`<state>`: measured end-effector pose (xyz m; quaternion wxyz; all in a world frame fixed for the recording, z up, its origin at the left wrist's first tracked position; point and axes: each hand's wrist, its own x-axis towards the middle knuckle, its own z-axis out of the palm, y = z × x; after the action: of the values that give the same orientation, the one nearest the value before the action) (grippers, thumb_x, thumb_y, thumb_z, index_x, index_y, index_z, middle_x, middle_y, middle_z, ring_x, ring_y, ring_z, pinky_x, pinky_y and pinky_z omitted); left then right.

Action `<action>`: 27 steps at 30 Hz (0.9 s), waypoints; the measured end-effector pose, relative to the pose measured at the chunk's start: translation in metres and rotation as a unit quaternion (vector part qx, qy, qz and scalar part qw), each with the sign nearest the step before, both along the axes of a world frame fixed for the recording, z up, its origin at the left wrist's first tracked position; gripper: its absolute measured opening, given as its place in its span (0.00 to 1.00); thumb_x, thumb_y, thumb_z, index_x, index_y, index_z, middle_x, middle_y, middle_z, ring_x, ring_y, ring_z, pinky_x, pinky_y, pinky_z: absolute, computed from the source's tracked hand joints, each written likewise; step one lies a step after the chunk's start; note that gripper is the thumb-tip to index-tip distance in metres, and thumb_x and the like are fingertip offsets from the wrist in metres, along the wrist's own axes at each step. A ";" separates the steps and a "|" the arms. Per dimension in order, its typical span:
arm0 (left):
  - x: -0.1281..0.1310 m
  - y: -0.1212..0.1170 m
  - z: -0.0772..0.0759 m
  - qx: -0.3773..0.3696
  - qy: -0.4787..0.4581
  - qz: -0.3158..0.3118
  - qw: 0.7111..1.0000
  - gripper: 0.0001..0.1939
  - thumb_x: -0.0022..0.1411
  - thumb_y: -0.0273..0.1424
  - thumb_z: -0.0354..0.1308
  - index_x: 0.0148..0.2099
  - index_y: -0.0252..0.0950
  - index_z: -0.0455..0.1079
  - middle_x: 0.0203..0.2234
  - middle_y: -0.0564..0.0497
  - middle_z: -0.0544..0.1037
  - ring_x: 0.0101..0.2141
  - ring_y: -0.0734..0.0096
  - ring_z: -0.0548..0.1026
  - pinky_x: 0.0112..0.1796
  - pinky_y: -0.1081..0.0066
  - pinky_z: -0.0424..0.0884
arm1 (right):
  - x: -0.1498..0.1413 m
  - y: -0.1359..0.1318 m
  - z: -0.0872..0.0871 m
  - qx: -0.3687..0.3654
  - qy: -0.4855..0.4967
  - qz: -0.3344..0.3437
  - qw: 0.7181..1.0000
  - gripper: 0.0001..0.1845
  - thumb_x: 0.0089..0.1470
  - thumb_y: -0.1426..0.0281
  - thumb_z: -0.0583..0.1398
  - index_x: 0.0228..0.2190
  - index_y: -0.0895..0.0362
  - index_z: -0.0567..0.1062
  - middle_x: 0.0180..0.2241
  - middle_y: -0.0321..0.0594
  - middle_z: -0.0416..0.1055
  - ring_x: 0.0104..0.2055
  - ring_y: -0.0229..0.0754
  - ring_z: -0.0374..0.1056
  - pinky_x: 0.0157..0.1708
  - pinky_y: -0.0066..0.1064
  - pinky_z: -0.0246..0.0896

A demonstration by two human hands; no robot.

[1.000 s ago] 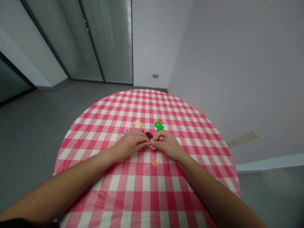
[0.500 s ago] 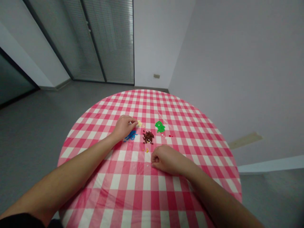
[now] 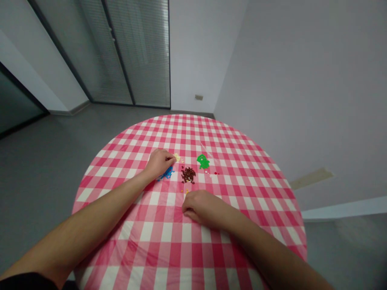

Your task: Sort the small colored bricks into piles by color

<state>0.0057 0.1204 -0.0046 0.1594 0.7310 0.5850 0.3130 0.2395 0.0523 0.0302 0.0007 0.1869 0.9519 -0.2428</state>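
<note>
My left hand (image 3: 159, 162) rests low over the table between two small piles. Its thumb and fingers are pinched together at the edge of the cream pieces (image 3: 177, 158); whatever is in the pinch is too small to name. Blue pieces (image 3: 167, 173) lie just below its fingers, partly covered by the hand. Nearer to me, my right hand (image 3: 202, 207) is closed against the tablecloth, its curled fingertips hidden from view. Beyond it sits a pile of dark brown pieces (image 3: 188, 175), with a few yellow bits (image 3: 187, 191) by the knuckles.
A round table wears a red-and-white checked tablecloth (image 3: 145, 249). Green pieces (image 3: 203, 161) lie behind and right of the brown pile. Several red and white bits (image 3: 215, 173) are scattered to the right. Past the table's far edge stand a wall and glass panels with blinds (image 3: 148, 60).
My hands met near the brown pile, then parted. The left went away and leftward to the cream pieces; the right came back toward me and has since slid left.
</note>
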 end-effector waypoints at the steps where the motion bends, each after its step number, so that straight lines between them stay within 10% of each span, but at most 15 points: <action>1: 0.000 0.000 0.000 0.013 0.014 0.005 1.000 0.15 0.61 0.32 0.56 0.23 0.36 0.74 0.20 0.50 0.76 0.30 0.64 0.74 0.34 0.68 0.65 | 0.000 -0.001 0.000 0.002 -0.003 -0.002 1.000 0.10 0.54 0.80 0.57 0.28 0.59 0.78 0.30 0.40 0.75 0.33 0.39 0.67 0.36 0.29 0.58; 6: -0.001 -0.002 0.005 0.050 0.061 0.023 0.997 0.18 0.66 0.33 0.52 0.24 0.36 0.74 0.24 0.49 0.77 0.30 0.65 0.73 0.36 0.67 0.64 | 0.005 0.005 0.007 -0.002 0.016 -0.013 1.000 0.10 0.54 0.80 0.57 0.29 0.58 0.78 0.31 0.40 0.76 0.34 0.39 0.69 0.37 0.29 0.59; 10: -0.004 -0.010 0.013 0.083 0.041 0.031 0.995 0.12 0.65 0.33 0.55 0.34 0.36 0.78 0.32 0.47 0.80 0.36 0.62 0.74 0.43 0.62 0.65 | 0.023 0.034 0.013 0.036 0.063 -0.190 0.979 0.10 0.55 0.78 0.58 0.33 0.57 0.79 0.36 0.42 0.78 0.37 0.42 0.71 0.39 0.31 0.60; 13: -0.001 -0.024 0.024 0.052 0.037 -0.083 0.995 0.09 0.64 0.32 0.58 0.37 0.37 0.79 0.33 0.48 0.81 0.36 0.64 0.75 0.42 0.63 0.67 | 0.037 0.057 0.010 0.069 0.030 -0.293 0.953 0.10 0.54 0.78 0.58 0.31 0.58 0.80 0.35 0.43 0.79 0.36 0.44 0.71 0.36 0.32 0.59; 17: 0.014 -0.046 0.038 -0.035 0.054 -0.322 0.945 0.07 0.64 0.28 0.59 0.40 0.40 0.78 0.35 0.51 0.82 0.37 0.68 0.76 0.42 0.68 0.68 | 0.040 0.065 0.005 0.087 -0.005 -0.282 0.955 0.10 0.54 0.78 0.58 0.28 0.58 0.80 0.32 0.44 0.78 0.33 0.43 0.70 0.33 0.31 0.57; 27: 0.037 -0.060 0.030 -0.065 0.112 -0.351 0.927 0.09 0.63 0.21 0.57 0.39 0.37 0.78 0.36 0.50 0.81 0.39 0.67 0.77 0.44 0.70 0.68 | 0.038 0.035 0.022 -0.003 -0.057 -0.149 0.987 0.13 0.46 0.82 0.58 0.25 0.57 0.80 0.26 0.39 0.77 0.27 0.37 0.67 0.28 0.27 0.53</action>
<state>0.0423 0.0607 0.0253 0.2394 0.9080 0.3242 0.1149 0.2772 0.0877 0.0523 0.0192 0.3397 0.9113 -0.2319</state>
